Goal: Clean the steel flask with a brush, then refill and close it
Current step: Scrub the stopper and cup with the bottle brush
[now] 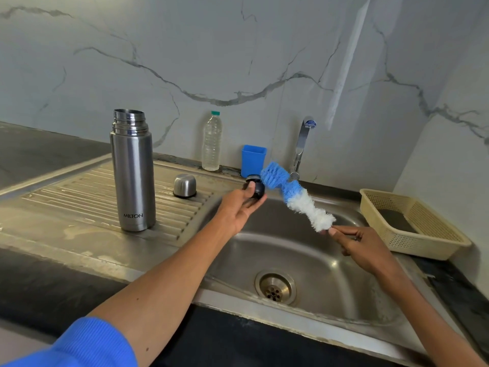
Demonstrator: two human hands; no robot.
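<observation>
The steel flask (pixel 133 176) stands upright and uncapped on the ribbed draining board, left of the sink. Its steel cup cap (pixel 185 186) sits upside down on the board beside it. My left hand (pixel 242 207) holds the dark inner stopper (pixel 256 188) over the sink's left edge, thumb on top. My right hand (pixel 356 243) grips the handle of a blue and white bottle brush (pixel 296 197). The brush's blue tip touches the stopper.
A steel sink (pixel 304 260) with a drain (pixel 275 287) lies below my hands. A tap (pixel 301 147) rises behind it, next to a blue cup (pixel 252 160) and a clear plastic bottle (pixel 211 141). A beige basket (pixel 415 223) sits at the right.
</observation>
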